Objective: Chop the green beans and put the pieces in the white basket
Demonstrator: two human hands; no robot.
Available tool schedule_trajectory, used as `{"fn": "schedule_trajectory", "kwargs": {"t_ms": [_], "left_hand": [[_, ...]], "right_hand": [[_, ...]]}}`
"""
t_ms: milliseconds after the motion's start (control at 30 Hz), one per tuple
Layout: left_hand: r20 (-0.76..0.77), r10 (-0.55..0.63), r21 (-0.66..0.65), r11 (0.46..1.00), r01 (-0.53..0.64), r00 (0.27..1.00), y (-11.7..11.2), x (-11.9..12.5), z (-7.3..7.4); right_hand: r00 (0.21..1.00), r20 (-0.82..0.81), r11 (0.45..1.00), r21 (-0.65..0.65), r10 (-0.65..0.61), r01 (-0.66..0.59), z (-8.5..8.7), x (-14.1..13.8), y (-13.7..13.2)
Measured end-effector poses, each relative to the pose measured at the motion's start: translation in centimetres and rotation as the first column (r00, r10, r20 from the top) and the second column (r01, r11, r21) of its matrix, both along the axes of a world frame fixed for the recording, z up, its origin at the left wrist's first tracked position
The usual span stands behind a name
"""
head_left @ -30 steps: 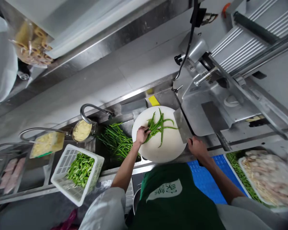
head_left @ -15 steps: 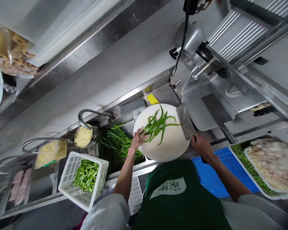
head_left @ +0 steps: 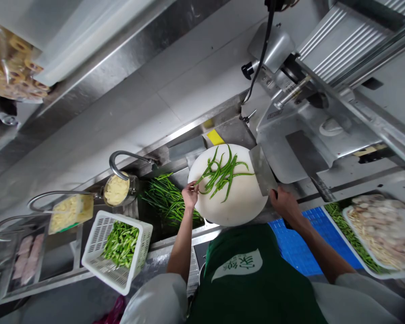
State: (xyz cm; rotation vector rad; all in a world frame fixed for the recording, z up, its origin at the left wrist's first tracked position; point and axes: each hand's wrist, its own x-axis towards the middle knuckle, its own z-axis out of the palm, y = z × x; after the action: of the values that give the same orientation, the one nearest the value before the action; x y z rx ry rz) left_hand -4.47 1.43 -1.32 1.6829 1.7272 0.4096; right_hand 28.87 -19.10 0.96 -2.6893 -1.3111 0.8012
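A round white cutting board [head_left: 236, 204] carries a loose bunch of long green peppers [head_left: 222, 173]. My left hand [head_left: 190, 194] is at the board's left edge, fingers pinched on the stem end of one pepper. My right hand [head_left: 283, 203] grips the handle of a broad cleaver [head_left: 262, 169], whose blade rests flat along the board's right edge.
A sink pile of whole green peppers [head_left: 165, 200] lies left of the board. A white slotted basket [head_left: 116, 249] holds cut green pieces. Steel containers [head_left: 70, 212] sit further left. A meat slicer [head_left: 303, 108] stands behind, a blue mat [head_left: 300, 247] and food trays [head_left: 374, 231] to the right.
My left hand slid from among the peppers to the board's left edge and now pinches one stem. The peppers spread slightly. The cleaver stayed put; the view shifted.
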Motion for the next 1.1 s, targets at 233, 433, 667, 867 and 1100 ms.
{"fn": "schedule_trajectory", "kwargs": {"t_ms": [233, 433, 667, 867, 1100], "left_hand": [[-0.033, -0.221, -0.057, 0.974, 0.219, 0.975, 4.6, 2.6, 1.2], [-0.168, -0.442, -0.143, 0.895, 0.422, 0.881, 6.3, 7.7, 1.3], [-0.490, -0.662, -0.375, 0.747, 0.549, 0.566, 2.5, 11.9, 1.7], [-0.495, -0.675, -0.431, 0.737, 0.520, 0.547, 3.4, 12.6, 2.9], [-0.367, -0.637, -0.303, 0.771, 0.560, 0.678, 5.5, 7.5, 5.1]], "right_hand": [[1.000, -0.012, 1.000, -0.005, -0.021, 0.021, 0.1, 0.0, 0.0], [0.999, -0.036, 1.000, 0.002, -0.031, 0.031, -0.5, 0.2, -0.1], [0.996, -0.050, 0.997, -0.017, -0.077, 0.076, -0.5, -0.3, -0.1], [0.997, -0.054, 0.998, -0.027, -0.064, 0.062, -0.4, -0.4, -0.1], [0.996, -0.062, 0.997, -0.027, -0.068, 0.066, -0.6, -0.2, -0.2]]}}
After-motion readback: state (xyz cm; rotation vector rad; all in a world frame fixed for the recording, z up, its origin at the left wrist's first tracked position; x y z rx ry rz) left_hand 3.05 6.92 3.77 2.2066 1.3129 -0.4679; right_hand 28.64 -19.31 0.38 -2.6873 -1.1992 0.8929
